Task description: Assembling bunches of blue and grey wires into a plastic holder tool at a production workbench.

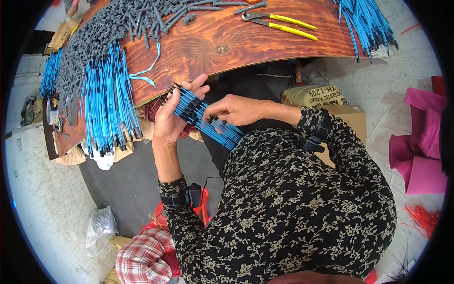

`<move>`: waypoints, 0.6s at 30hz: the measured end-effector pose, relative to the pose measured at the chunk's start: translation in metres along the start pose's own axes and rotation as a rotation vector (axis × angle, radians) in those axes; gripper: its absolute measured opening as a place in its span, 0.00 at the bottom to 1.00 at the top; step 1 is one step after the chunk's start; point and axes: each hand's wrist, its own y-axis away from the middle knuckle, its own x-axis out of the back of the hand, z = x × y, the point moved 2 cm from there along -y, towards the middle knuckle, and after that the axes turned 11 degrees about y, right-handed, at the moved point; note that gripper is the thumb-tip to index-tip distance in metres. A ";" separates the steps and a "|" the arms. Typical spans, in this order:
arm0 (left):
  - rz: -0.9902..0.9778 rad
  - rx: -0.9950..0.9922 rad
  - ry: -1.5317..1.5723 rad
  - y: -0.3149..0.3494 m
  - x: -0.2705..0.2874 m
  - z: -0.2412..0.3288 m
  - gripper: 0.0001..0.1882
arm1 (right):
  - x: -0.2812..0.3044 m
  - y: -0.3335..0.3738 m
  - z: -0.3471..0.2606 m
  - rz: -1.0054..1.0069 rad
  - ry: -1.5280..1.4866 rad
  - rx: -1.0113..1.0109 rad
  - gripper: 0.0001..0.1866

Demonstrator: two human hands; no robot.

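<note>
A bundle of thin blue rods with black fittings and dark tips lies slantwise over my lap, just off the table's front edge. My left hand cradles the bundle's upper end, with the thumb on the near side and the fingers reaching behind it. Over the middle of the bundle, my right hand has its fingers curled and closed on some of the rods by black pieces. Its fingertips are partly hidden. The lower ends of the rods rest against my patterned top.
The reddish wooden table carries a heap of grey plastic parts, yellow-handled pincers and a blue strap. More blue rods overhang its left edge, others its right. A cardboard box stands at my right.
</note>
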 end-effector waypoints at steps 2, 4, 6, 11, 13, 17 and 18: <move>0.002 0.002 -0.009 0.001 0.001 0.000 0.18 | -0.001 0.002 -0.002 -0.041 0.102 0.103 0.06; 0.001 0.000 -0.024 0.001 0.003 -0.001 0.18 | -0.002 0.005 -0.006 -0.030 0.170 0.144 0.05; 0.001 0.003 -0.024 0.002 0.004 -0.001 0.18 | -0.002 0.008 -0.014 -0.015 0.305 0.226 0.05; -0.008 0.006 -0.008 0.003 0.001 -0.003 0.18 | 0.007 0.008 -0.020 0.408 0.486 0.249 0.04; -0.015 0.008 -0.009 0.005 -0.002 -0.003 0.18 | 0.009 0.007 -0.021 0.471 0.492 0.166 0.04; -0.011 -0.002 -0.010 0.006 -0.006 -0.005 0.18 | 0.012 0.004 -0.019 0.495 0.442 -0.035 0.07; -0.013 -0.018 -0.010 0.004 -0.007 -0.005 0.17 | 0.013 0.004 -0.017 0.487 0.416 -0.117 0.08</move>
